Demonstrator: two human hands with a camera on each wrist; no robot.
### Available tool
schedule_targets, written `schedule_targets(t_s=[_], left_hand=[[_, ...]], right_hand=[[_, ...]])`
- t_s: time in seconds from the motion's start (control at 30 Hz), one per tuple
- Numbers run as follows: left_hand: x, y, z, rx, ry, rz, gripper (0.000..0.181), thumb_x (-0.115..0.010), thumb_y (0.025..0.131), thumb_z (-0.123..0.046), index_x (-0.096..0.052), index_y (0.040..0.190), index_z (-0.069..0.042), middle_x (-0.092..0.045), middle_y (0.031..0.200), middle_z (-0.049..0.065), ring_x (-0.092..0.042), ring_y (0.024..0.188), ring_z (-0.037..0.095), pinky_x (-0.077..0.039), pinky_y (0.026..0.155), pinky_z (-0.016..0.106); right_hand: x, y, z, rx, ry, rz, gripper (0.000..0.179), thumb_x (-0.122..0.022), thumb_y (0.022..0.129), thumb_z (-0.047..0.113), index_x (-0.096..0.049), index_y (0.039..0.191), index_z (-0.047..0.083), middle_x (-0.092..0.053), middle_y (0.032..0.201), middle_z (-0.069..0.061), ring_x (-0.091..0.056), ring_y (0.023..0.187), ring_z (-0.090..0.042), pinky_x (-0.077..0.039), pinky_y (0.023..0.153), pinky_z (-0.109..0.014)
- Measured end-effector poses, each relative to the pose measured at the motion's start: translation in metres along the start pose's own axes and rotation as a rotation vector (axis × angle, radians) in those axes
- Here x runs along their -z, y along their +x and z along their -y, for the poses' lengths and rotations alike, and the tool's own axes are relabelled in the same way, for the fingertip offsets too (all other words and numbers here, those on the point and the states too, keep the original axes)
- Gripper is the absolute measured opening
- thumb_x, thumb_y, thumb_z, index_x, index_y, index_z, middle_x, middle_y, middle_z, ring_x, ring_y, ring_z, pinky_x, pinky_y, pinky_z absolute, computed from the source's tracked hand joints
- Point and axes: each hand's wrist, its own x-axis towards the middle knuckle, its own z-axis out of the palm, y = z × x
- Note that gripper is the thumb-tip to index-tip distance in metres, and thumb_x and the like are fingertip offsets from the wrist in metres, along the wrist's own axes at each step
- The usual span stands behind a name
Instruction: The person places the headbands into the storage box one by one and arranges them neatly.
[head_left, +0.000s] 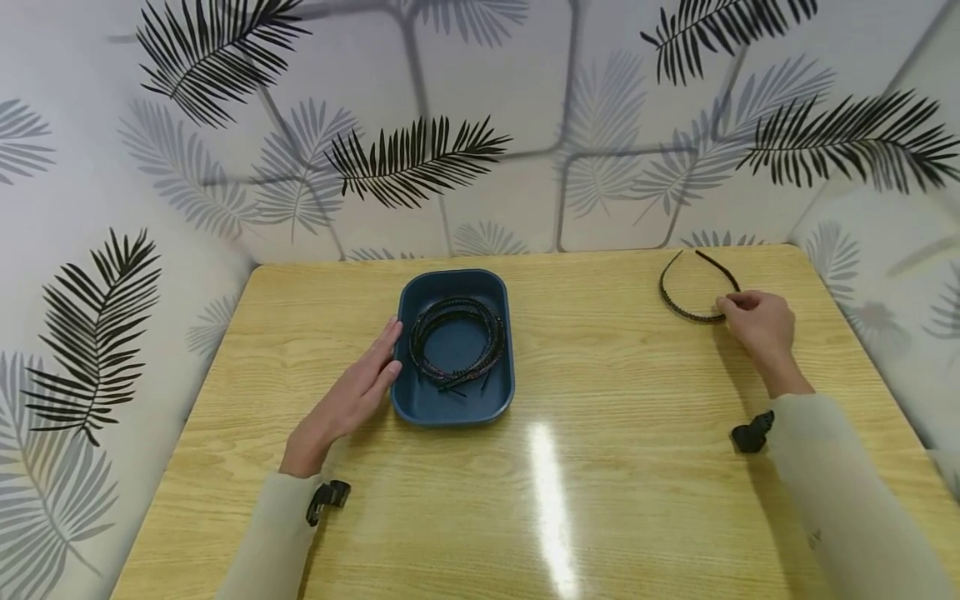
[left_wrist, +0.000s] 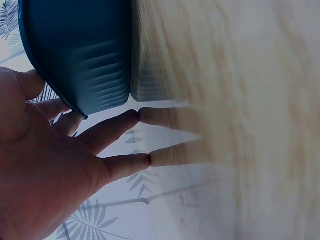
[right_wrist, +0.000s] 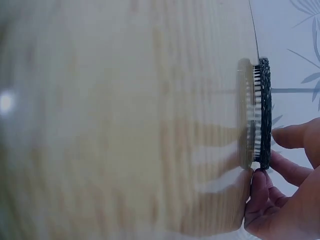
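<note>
A thin black headband (head_left: 687, 316) lies on the table at the far right, its two ends pointing away from me. My right hand (head_left: 759, 325) pinches its near right side between thumb and fingers. Small comb teeth (right_wrist: 257, 95) line the inside of the headband in the right wrist view. My left hand (head_left: 358, 390) rests with straight fingers against the left side of a blue plastic tray (head_left: 450, 417). Several black headbands (head_left: 493, 337) lie stacked in a ring inside the tray. In the left wrist view, the left fingers (left_wrist: 112, 130) are spread beside the tray's wall.
The light wooden table (head_left: 600, 375) carries a bright streak of reflected light (head_left: 551, 508) near its front. Behind it and at both sides stands a wall (head_left: 525, 200) with a leaf pattern. A dark strap device (head_left: 327, 502) sits on each wrist.
</note>
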Motion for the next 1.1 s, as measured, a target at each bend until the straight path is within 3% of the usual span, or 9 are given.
schedule_targets(t_s=[0.17,0.27,0.4,0.57,0.77,0.93,1.1], left_hand=[[0.000,-0.001,0.000,0.010,-0.004,0.005,0.059,-0.037,0.114,-0.021,-0.012,0.165,-0.006,-0.005,0.172,0.010,-0.008,0.157,0.025,-0.016,0.124,0.049],[0.000,-0.001,0.000,0.013,-0.002,0.009,0.059,-0.037,0.114,-0.021,-0.012,0.166,-0.007,-0.005,0.172,0.009,-0.008,0.157,0.025,-0.016,0.124,0.050],[0.000,0.000,0.000,0.009,-0.001,0.006,0.059,-0.037,0.114,-0.021,-0.012,0.165,-0.005,-0.005,0.172,0.010,-0.008,0.157,0.025,-0.016,0.124,0.049],[0.001,0.001,0.000,0.004,-0.002,0.005,0.059,-0.037,0.114,-0.021,-0.013,0.165,-0.005,-0.005,0.172,0.011,-0.008,0.157,0.025,-0.016,0.124,0.049],[0.001,0.001,0.000,0.005,-0.002,0.010,0.059,-0.037,0.114,-0.021,-0.013,0.165,-0.005,-0.005,0.172,0.009,-0.008,0.157,0.025,-0.016,0.124,0.049],[0.001,0.001,0.000,0.008,-0.005,0.009,0.059,-0.037,0.114,-0.021,-0.012,0.165,-0.006,-0.005,0.172,0.008,-0.009,0.157,0.025,-0.016,0.124,0.050],[0.001,0.000,-0.001,0.010,-0.009,0.014,0.059,-0.037,0.114,-0.022,-0.012,0.166,-0.006,-0.004,0.172,0.009,-0.007,0.157,0.026,-0.016,0.124,0.051]], right_hand=[[0.002,0.001,-0.003,-0.006,-0.038,-0.014,0.046,-0.055,0.101,0.025,-0.065,0.134,-0.006,-0.064,0.130,-0.030,-0.059,0.108,-0.041,-0.043,0.073,-0.034],[0.005,0.001,-0.005,-0.007,-0.046,-0.023,0.044,-0.054,0.097,0.017,-0.066,0.133,-0.005,-0.065,0.128,-0.029,-0.062,0.080,-0.029,-0.041,0.063,-0.030],[0.010,-0.004,-0.005,-0.016,0.024,-0.006,0.045,-0.055,0.097,0.017,-0.064,0.137,-0.003,-0.068,0.120,-0.028,-0.057,0.053,-0.007,-0.043,0.048,-0.027],[0.013,-0.012,-0.004,-0.020,0.182,0.036,0.047,-0.059,0.102,0.018,-0.058,0.142,-0.004,-0.063,0.125,-0.021,-0.068,0.066,0.003,-0.057,0.060,-0.021],[0.015,-0.017,-0.004,-0.026,0.418,0.105,0.052,-0.064,0.102,0.013,-0.050,0.147,-0.009,-0.063,0.103,0.008,-0.072,0.075,-0.001,-0.059,0.072,-0.021],[0.016,-0.022,-0.001,-0.062,0.735,0.152,0.055,-0.063,0.099,-0.001,-0.044,0.150,-0.010,-0.061,0.106,0.001,-0.074,0.077,-0.009,-0.060,0.073,-0.026],[0.017,-0.028,0.003,-0.054,0.941,0.157,0.039,-0.062,0.097,-0.010,-0.063,0.133,0.005,-0.066,0.100,-0.002,-0.076,0.076,-0.017,-0.061,0.070,-0.029]])
